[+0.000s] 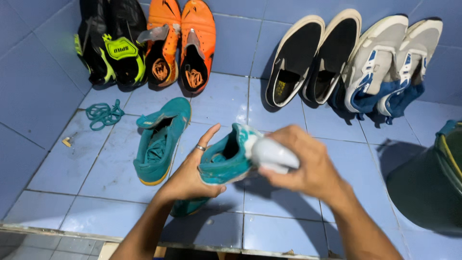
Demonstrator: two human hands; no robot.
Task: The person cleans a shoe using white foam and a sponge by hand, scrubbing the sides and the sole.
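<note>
The left hand holds a teal sports shoe up above the blue tiled floor, palm under the sole near the heel, thumb across the bottom edge, fingers half open along the side. The right hand is closed around a white, rounded object, pressed against the shoe's foamy toe end; whether it is a brush or a soap bar, I cannot tell. The shoe looks light and soft in the upper, stiffer at the sole, and probably slippery where it is wet, so the firm sole and heel are likely the safest place to grip. Its mate lies on the floor just to the left, with a bundle of teal laces beyond. Black-and-yellow shoes, orange shoes, black slip-ons and grey-and-blue sneakers lean against the wall. A dark green bucket stands at right.
</note>
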